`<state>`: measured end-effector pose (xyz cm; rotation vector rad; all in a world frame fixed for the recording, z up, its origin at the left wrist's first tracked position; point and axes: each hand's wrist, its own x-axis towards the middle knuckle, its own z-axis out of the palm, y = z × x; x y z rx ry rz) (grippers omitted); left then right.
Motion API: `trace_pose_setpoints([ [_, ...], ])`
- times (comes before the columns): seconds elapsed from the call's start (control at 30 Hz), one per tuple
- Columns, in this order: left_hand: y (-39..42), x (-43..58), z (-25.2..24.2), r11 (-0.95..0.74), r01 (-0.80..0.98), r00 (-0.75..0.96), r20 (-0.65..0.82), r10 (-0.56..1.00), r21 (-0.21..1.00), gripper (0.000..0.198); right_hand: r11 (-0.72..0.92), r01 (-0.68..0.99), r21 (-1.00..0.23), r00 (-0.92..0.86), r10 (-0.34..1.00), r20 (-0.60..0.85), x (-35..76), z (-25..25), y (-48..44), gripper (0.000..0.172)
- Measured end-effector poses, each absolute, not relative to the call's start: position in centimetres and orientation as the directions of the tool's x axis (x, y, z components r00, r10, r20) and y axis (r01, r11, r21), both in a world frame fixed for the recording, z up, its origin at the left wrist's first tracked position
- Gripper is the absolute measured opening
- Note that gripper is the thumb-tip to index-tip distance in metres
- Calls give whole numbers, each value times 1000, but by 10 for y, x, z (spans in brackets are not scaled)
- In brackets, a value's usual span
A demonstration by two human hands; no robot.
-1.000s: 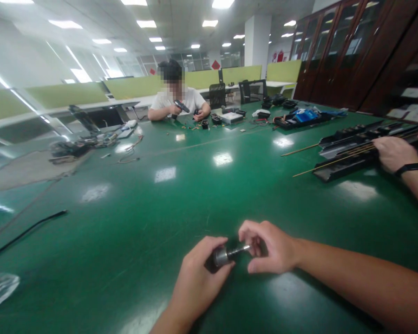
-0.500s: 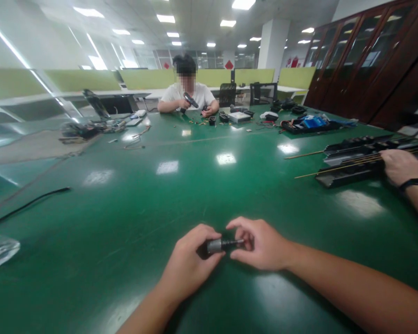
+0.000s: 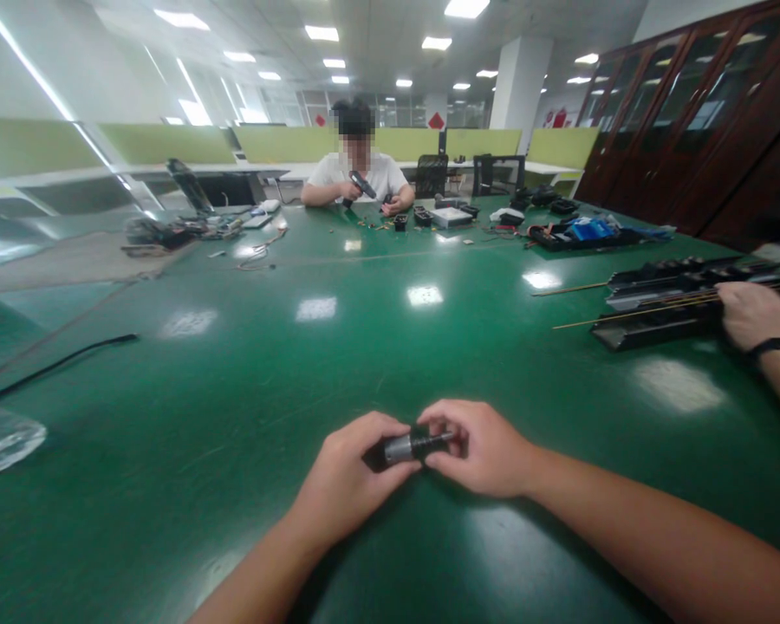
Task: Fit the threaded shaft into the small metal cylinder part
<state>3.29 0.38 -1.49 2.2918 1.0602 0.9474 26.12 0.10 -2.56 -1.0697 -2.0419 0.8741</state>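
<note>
A small black-and-grey cylindrical part with a narrow shaft end [image 3: 401, 448] lies crosswise between my hands, low over the table. Its exact kind is hard to make out. My left hand [image 3: 354, 464] is closed on the left end, thumb and forefinger along its grey body, and hides that end in the palm. At the right, my right hand [image 3: 481, 449] curls its thumb and fingers round the black section and shaft. Its fingertips look to be touching the part, partly hidden behind it.
Green table [image 3: 247, 390] under my hands. At right, another person's hand [image 3: 757, 314] rests on black channel-shaped pieces [image 3: 656, 325] with thin rods. A seated person [image 3: 354, 173] across holds a power drill [image 3: 362, 184]. A black cable [image 3: 71, 360] and clear plastic item [image 3: 6, 446] lie left.
My right hand's thumb and fingers have moved left and closed in on the part's black section. My left hand keeps its hold. The view has shifted slightly.
</note>
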Motion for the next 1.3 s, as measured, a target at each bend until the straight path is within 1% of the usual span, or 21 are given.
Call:
trace_pose_setpoints([
  [0.2, 3, 30, -14, -630, 479, 480, 418, 771, 612, 22, 425, 391, -816, -439, 866, 241, 259, -24, -2, 36],
  [0.33, 4, 28, -17, -616, 510, 464, 412, 784, 600, 26, 487, 395, -779, -441, 844, 304, 258, -24, -4, 39],
  [0.43, 5, 28, -18, -629, 502, 469, 425, 774, 594, 27, 570, 405, -715, -463, 802, 377, 256, -25, -2, 28],
  [0.53, 6, 30, -16, -651, 481, 468, 456, 757, 587, 27, 607, 422, -674, -469, 782, 411, 255, -26, 0, 17],
  [0.63, 6, 33, -14, -662, 466, 450, 487, 749, 587, 22, 605, 447, -659, -472, 785, 401, 253, -25, 2, 15],
  [0.77, 6, 35, -12, -666, 447, 460, 485, 744, 597, 19, 593, 466, -657, -471, 795, 383, 254, -23, 2, 15],
  [0.93, 6, 36, -14, -649, 450, 454, 469, 758, 614, 19, 587, 458, -668, -485, 794, 366, 255, -25, 1, 15],
  [1.03, 7, 36, -16, -644, 444, 454, 463, 761, 623, 19, 581, 448, -680, -486, 796, 360, 255, -26, 2, 12],
  [1.3, 8, 32, -18, -621, 429, 451, 440, 777, 656, 24, 550, 439, -711, -479, 813, 333, 256, -26, -1, 10],
])
